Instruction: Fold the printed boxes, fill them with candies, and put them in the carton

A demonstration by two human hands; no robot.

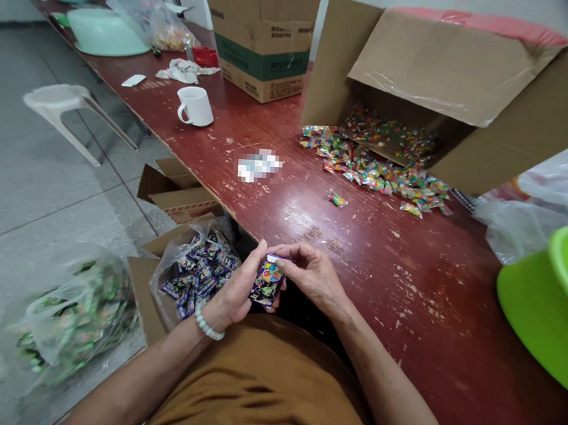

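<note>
A small dark purple candy box [267, 282] with bright cartoon print is held low at the table's front edge. My left hand [241, 283], with a beaded bracelet at the wrist, cradles it from the side and beneath. The thumb and fingers of my right hand [312, 272] pinch its top end, where a white strip shows. Whether the top is open is too small to tell. Just left of my hands, a cardboard carton lined with clear plastic holds many similar purple boxes [203, 272].
Wrapped candies [377, 173] spill from a tipped cardboard box [432, 67] onto the red table [358, 262]. A white mug [197, 106] stands near the left edge, a green basin [538, 305] at right. A plastic bag [75, 315] and a stool [62, 99] are on the floor.
</note>
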